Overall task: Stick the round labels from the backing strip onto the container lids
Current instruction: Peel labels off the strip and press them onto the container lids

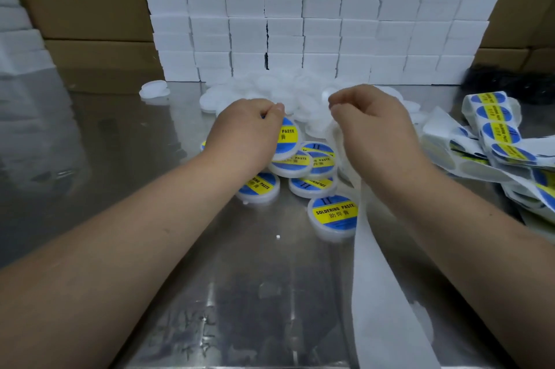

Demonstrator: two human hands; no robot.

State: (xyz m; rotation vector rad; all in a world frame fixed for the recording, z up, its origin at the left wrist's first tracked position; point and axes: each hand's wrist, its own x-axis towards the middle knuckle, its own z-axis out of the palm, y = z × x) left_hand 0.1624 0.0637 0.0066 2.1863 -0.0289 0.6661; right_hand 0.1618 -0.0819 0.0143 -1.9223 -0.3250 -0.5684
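Bare backing strip [381, 293] trails toward the camera over the steel desk [180, 293], spent and out of the way. Right hand [369, 128] pinches its upper end, fingers closed. Left hand [243, 134] grips a labelled lid [286, 140], above the finished pile [312, 170]; blank lids [270, 89] wait behind.
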